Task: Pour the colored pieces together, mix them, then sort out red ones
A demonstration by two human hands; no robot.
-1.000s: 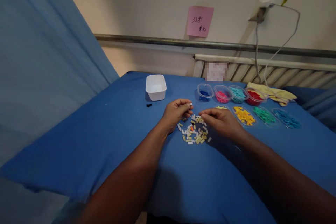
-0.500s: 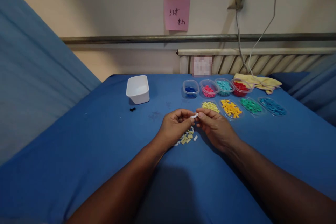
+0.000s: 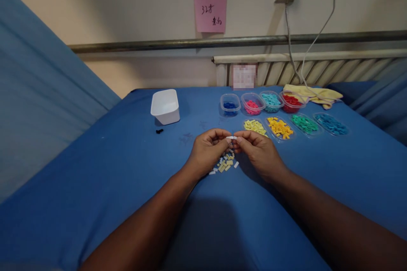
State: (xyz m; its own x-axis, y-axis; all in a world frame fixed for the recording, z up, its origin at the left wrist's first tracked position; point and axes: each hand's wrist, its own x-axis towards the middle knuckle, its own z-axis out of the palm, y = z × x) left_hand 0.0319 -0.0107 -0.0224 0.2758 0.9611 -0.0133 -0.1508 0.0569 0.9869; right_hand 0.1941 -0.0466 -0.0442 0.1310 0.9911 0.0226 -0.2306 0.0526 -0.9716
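Between the fingertips of both hands is a small white toy brick piece (image 3: 232, 137); whether it is one brick or two joined ones I cannot tell. My left hand (image 3: 210, 148) pinches its left end with thumb and fingers. At the right end, my right hand (image 3: 259, 150) is closed in the same kind of pinch. Under the hands lies a loose pile of pale yellow and white bricks (image 3: 226, 164), partly hidden by my left hand. One white brick (image 3: 236, 164) sits apart at the pile's right side.
Clear tubs hold bricks sorted by colour, among them orange (image 3: 280, 128), green (image 3: 304, 124) and red (image 3: 291, 103). A white bin (image 3: 165, 112) stands at the back left, with a small black piece (image 3: 159, 131) before it. Behind the tubs lies a yellow cloth (image 3: 313, 93).
My hands have come closer together, and the white piece now lies level between both sets of fingertips. The camera view has shifted slightly.
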